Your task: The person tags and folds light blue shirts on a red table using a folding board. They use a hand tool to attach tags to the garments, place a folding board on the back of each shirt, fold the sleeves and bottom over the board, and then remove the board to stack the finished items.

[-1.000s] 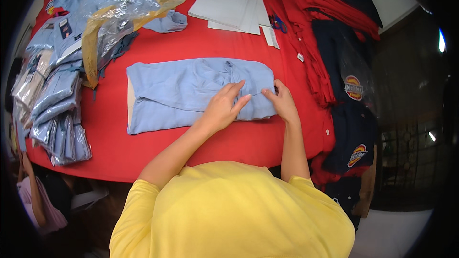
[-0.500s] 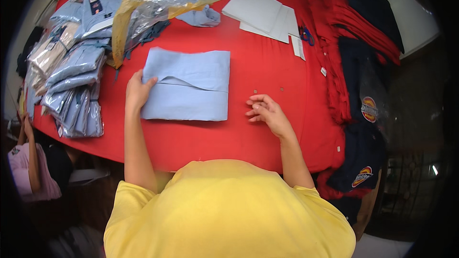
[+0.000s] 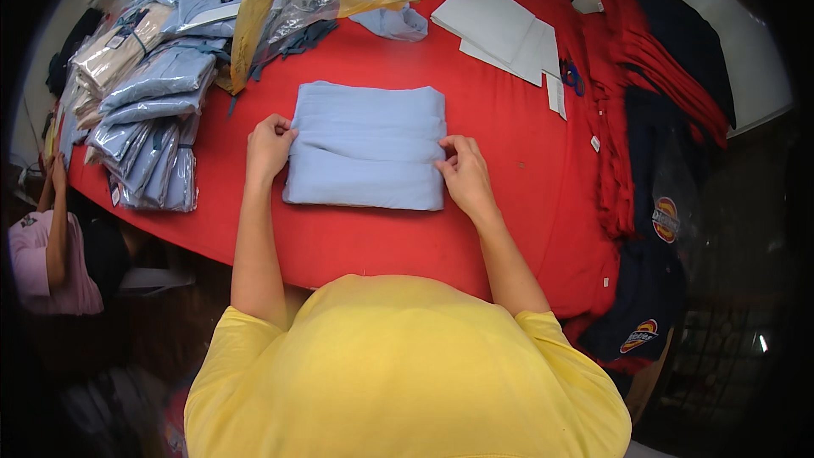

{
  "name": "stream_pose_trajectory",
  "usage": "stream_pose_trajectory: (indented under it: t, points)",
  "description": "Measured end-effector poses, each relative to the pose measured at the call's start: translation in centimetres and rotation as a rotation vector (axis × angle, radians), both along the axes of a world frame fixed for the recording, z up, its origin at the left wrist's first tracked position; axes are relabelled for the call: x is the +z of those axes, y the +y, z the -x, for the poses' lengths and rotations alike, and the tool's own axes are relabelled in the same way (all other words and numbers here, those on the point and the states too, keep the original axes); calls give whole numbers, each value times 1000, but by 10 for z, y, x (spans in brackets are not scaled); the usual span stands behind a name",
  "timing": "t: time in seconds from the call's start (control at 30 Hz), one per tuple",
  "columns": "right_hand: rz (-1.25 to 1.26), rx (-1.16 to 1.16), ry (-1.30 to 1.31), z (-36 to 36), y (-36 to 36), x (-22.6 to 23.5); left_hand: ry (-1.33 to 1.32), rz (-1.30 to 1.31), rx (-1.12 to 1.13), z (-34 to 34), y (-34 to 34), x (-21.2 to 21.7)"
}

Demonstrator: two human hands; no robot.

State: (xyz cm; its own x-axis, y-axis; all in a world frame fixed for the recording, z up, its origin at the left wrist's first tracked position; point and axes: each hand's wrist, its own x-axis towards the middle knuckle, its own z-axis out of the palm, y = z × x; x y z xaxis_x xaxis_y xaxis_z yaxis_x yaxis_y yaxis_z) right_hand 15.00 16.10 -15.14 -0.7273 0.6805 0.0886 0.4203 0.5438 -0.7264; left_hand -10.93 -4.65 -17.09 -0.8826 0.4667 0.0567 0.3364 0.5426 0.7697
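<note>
A folded light blue garment [image 3: 365, 148] lies flat on the red cloth in front of me, forming a neat rectangle with a soft crease across its middle. At its left edge, my left hand [image 3: 270, 148] is closed, pinching the fabric between thumb and fingers. Opposite it, my right hand [image 3: 466, 176] has its thumb and fingertips closed on the right edge. What lies under the top layer of the garment is hidden.
Red cloth [image 3: 373, 242] covers the table. Bagged blue garments [image 3: 157, 106] are piled at the left, beside a yellow-edged plastic bag [image 3: 288, 8]. White sheets [image 3: 500, 25] and blue-handled scissors [image 3: 573, 78] lie far right. Red and navy clothes [image 3: 632, 203] line the right side. Another person [image 3: 55, 254] sits at left.
My right hand, earlier off the cloth with nothing in it, has come to the garment's right edge. The loose gap in the garment's upper layer has closed. The view has shifted slightly.
</note>
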Motion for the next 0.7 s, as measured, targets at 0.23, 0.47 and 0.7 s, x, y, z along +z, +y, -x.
stream_pose_trajectory:
  t: [0.23,0.47,0.7]
  points:
    - [-585,67,-210,-3,5,-9,-97,-182,-203,-76,24,-6]
    - [-625,147,-266,0,11,-2,-634,-384,-448,-180,41,-18]
    - [-613,56,-140,-24,4,7,6,-112,-390,-151,41,31]
